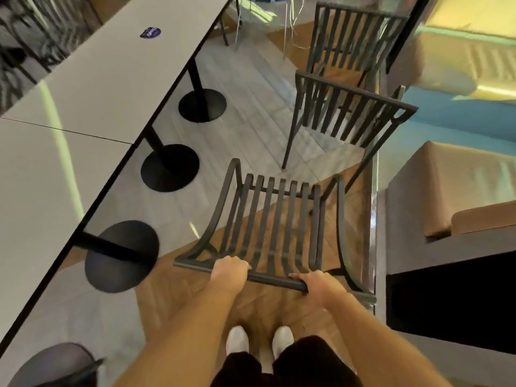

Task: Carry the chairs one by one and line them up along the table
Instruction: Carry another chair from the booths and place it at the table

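Observation:
A black slatted metal chair [275,219] stands right in front of me. My left hand [229,270] and my right hand [321,283] both grip the top rail of its backrest. Two more black slatted chairs stand beyond it, a nearer second chair [346,115] and a third chair [354,37] behind that. A long white table [92,93] runs along the left, its edge slanting from the bottom left to the top middle.
Black round pedestal bases [170,167] of the table stand on the floor under its edge. A tan and grey bench or sofa block [452,208] lies close on the right. A purple object [150,32] rests on the tabletop. My white shoes [237,340] show below.

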The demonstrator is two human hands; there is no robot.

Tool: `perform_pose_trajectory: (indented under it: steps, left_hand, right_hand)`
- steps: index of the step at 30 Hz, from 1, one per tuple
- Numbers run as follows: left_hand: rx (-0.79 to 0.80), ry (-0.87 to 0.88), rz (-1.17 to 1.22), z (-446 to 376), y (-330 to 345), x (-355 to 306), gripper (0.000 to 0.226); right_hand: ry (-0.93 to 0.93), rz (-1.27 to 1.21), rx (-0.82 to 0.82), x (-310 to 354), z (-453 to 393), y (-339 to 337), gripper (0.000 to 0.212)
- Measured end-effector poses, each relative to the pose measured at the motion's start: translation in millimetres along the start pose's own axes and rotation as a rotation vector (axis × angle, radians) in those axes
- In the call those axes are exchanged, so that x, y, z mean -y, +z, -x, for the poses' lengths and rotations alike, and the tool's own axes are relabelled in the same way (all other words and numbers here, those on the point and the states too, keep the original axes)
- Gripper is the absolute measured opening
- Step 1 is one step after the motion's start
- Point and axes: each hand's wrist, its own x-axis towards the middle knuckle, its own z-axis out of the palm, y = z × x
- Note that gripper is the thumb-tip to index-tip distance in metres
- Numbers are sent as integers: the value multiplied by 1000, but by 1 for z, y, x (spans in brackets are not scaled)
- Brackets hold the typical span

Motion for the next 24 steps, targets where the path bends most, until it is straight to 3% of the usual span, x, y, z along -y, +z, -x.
perform_pose_trajectory:
  steps: [6,13,24]
  left_hand:
    - [40,-114,87,0,1,-23,54]
    - [94,-403,278,3,-9,-74,54]
    - [114,-653,501,33,-4,-154,36]
  right_hand:
    - [-99,145,11,-29,-22,-27,65]
    - [-298,395,63,-60,-48,-77,71]
    - [-471,615,158,-81,-70,-99,81]
